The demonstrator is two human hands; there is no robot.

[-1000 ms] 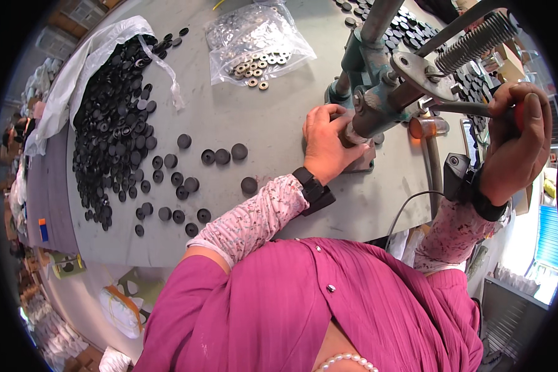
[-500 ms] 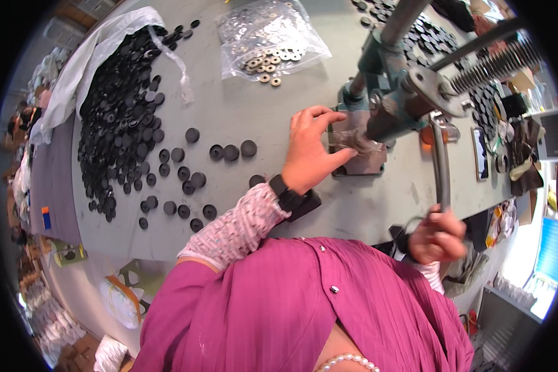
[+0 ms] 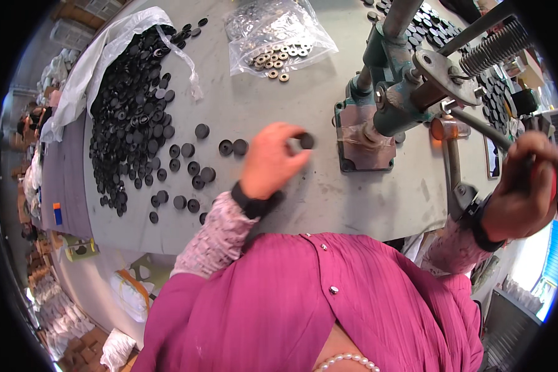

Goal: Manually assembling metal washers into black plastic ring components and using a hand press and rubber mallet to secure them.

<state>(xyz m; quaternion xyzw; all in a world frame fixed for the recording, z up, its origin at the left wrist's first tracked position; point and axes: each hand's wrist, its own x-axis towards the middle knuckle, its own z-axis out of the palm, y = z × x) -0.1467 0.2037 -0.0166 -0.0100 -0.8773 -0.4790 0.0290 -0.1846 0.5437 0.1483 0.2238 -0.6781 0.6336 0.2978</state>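
Note:
My left hand (image 3: 268,160), slightly blurred, pinches a round black cap (image 3: 305,141) between thumb and forefinger, left of a green hand press (image 3: 409,110) on the table. My right hand (image 3: 516,195) is closed round the end of the press's lever (image 3: 485,129), where a bit of red shows. Under the press's ram, the metal base plate (image 3: 367,162) has clear film on it. A few loose caps (image 3: 201,131) lie to the left of my left hand, in front of a large heap of black caps (image 3: 121,118).
A clear plastic bag (image 3: 276,31) of metal rings lies at the back middle. White sheeting (image 3: 84,68) borders the heap. Beyond the press spread more round black pieces (image 3: 428,28). An amber jar (image 3: 449,128) and a phone (image 3: 492,158) are right of the press.
My left hand has moved left from the press base and now holds a black cap. My right hand has swung the lever up and outward to the right.

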